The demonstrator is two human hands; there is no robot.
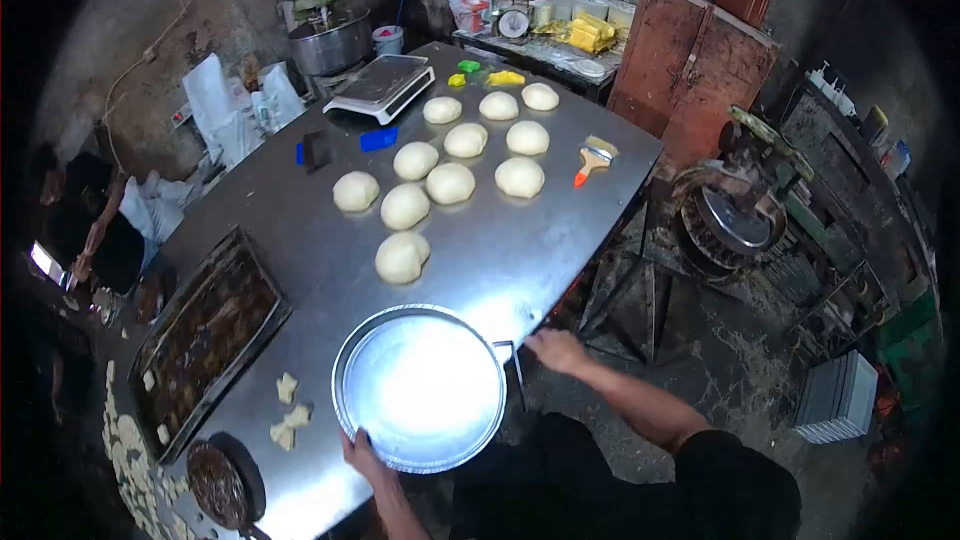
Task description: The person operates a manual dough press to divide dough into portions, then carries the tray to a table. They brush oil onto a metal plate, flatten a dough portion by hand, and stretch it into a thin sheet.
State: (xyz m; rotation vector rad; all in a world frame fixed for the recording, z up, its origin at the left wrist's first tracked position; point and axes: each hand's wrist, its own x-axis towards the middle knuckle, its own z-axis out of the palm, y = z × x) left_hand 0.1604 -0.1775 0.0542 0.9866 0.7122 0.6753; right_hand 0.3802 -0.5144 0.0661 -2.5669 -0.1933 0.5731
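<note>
Lying partly over the near edge of the metal table [500,250], a round metal pan [420,390] is held at its near-left rim by the left hand [364,454]. Thumb is set on the rim; the other fingers are mostly hidden, but a grip on the rim is shown. Whether the pan is lifted or resting can't be told. Right hand [558,351] is held just off the table edge, nr the pan's right side; fingers are too small & dark to read, so whether they're closed on anything can't be told.

Beyond the pan, eleven dough balls [450,183] are spread in loose rows, the nearest one close to the rim. A brush [597,157] w/ orange-tipped handle is laid to their right. Toward the far end, a flat scale [382,87] is placed, w/ a blue scraper [379,139] nearer & a few green/yellow bits [468,66] beside the dough.

On the left, a dark rectangular tray [268,290] is set at a slant, w/ small dough scraps [290,428] btwn it & the pan, & a dark round dish [217,485] nr its lower end. At far left, another person's arm [98,230] is seen. A mixer [326,35] is stood beyond.
</note>
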